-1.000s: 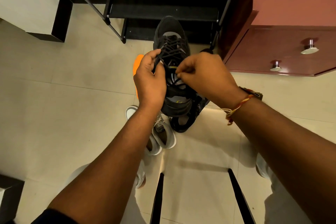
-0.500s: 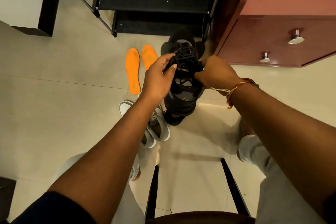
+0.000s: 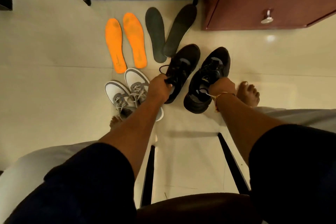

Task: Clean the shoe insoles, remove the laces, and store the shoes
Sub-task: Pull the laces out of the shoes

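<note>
With the orange foam insoles (image 3: 125, 42) and dark grey insoles (image 3: 156, 32) lying out on the floor, but laces seemingly still threaded and nothing stored, the left hand (image 3: 160, 87) is gripping one black mesh trainer (image 3: 183, 63) and the right hand (image 3: 221, 86) is gripping the other black trainer (image 3: 212, 71) low by the floor, no longer both working one raised shoe.

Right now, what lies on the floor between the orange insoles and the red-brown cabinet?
Two dark grey insoles lie there, as the head view shows.
</note>
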`<action>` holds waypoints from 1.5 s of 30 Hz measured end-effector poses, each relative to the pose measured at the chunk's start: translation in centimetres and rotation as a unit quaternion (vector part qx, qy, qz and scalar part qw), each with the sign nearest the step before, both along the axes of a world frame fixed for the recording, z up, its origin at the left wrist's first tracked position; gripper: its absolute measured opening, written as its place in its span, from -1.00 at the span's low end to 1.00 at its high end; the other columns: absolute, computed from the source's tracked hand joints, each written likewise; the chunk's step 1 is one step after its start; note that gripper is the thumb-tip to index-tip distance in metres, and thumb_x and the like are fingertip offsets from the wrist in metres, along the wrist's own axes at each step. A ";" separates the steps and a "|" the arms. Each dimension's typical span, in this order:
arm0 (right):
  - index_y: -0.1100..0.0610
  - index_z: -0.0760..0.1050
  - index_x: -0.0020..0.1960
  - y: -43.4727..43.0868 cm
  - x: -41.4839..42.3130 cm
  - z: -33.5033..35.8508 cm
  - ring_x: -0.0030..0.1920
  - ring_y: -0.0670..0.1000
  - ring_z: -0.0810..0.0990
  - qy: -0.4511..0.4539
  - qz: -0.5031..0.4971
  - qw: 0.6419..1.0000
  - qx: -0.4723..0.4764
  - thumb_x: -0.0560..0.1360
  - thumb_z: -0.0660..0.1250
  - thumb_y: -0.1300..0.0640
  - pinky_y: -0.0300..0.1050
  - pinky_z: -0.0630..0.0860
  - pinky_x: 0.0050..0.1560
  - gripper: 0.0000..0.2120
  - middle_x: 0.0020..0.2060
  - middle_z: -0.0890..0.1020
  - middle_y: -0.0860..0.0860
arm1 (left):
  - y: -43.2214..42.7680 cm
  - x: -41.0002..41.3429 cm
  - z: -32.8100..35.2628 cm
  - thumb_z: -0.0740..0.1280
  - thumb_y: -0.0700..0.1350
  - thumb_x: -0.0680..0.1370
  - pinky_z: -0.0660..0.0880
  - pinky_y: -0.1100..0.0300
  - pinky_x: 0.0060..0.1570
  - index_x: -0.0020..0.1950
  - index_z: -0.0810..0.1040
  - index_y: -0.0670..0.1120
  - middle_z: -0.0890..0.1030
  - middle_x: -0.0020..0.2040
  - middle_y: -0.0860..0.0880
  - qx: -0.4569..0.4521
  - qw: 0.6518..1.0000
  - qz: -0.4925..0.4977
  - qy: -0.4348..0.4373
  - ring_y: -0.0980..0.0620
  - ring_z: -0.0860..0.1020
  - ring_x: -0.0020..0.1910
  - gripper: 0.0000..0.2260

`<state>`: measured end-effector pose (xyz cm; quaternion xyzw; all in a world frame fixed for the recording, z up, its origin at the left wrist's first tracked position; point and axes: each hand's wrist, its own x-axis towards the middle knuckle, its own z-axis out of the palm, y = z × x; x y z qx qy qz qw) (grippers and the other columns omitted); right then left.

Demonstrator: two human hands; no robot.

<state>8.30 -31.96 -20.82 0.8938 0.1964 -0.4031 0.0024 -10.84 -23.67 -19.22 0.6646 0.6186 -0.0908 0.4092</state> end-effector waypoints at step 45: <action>0.11 0.63 -0.07 8.6 -3.9 25.8 -0.20 0.13 0.62 -0.023 0.183 0.930 0.317 0.47 0.36 -0.03 -0.02 0.59 -0.21 -0.78 -0.26 0.64 0.08 | 2.8 -1.7 23.1 0.31 -0.13 0.59 0.50 0.15 -0.10 0.08 0.65 -0.07 0.67 -0.08 -0.02 0.266 0.942 0.132 -0.154 0.02 0.59 -0.10 -0.85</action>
